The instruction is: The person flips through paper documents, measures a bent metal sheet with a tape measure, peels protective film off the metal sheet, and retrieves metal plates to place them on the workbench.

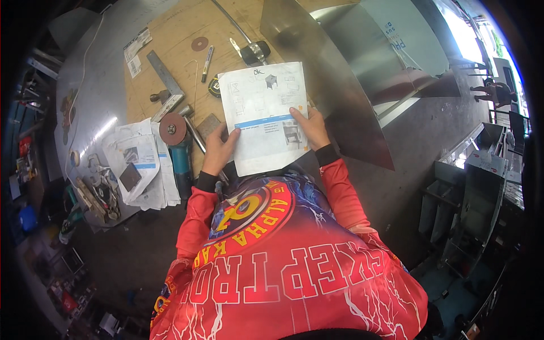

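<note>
Between my hands I hold up a sheet of paper [258, 102] with small drawings, a blue band and a photo of a piece of furniture. My left hand [221, 147] grips its lower left edge, thumb on the front. At the right edge, my right hand [311, 127] pinches it with the thumb on top; the fingers behind are hidden. Just left of my left hand lies an angle grinder [181, 156] with a reddish disc. Beyond the sheet are a tape measure [214, 86], partly covered, a marker [208, 63] and a black clamp-like tool [254, 52].
On the workbench [107, 73] lie a metal square [165, 73], a hammer [160, 96], a loose abrasive disc [199, 43] and more papers [144, 161] under a dark square pad [130, 177]. A large bent metal sheet [334, 85] stands at the right. Metal frames [470, 198] stand far right.
</note>
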### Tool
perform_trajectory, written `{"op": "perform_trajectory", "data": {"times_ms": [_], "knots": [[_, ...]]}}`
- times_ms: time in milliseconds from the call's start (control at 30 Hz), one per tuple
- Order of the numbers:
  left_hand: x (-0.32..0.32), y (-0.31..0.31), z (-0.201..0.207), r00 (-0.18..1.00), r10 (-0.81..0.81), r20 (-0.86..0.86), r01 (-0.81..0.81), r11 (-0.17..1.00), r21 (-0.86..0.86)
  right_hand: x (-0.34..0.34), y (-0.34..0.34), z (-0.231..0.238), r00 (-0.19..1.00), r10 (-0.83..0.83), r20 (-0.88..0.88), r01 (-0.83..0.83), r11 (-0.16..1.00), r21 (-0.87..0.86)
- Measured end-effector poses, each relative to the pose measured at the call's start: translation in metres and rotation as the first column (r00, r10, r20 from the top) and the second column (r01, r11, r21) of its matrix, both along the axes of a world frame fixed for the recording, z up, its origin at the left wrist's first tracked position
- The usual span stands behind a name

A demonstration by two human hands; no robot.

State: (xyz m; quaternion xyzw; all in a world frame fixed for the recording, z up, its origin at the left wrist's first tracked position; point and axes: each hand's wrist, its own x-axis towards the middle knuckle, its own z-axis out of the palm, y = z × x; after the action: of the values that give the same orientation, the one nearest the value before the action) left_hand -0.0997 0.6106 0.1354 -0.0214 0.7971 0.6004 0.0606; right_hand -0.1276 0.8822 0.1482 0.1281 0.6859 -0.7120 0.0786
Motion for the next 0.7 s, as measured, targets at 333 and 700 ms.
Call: {"op": "perform_trajectory", "data": {"times_ms": [333,700], "knots": [[-0.0004,-0.0015,-0.0057,1.0,-0.003,0.031,0.003,1.0,0.018,0.0015,-0.0006,0.0018,1.0,0.005,-0.001,-0.005,1.0,0.004],[0.0033,0.0004,-0.0008,1.0,-0.015,0.013,0.015,1.0,0.008,0.0036,-0.0012,0.0027,1.0,-0.002,0.02,0.003,1.0,-0.028]]}}
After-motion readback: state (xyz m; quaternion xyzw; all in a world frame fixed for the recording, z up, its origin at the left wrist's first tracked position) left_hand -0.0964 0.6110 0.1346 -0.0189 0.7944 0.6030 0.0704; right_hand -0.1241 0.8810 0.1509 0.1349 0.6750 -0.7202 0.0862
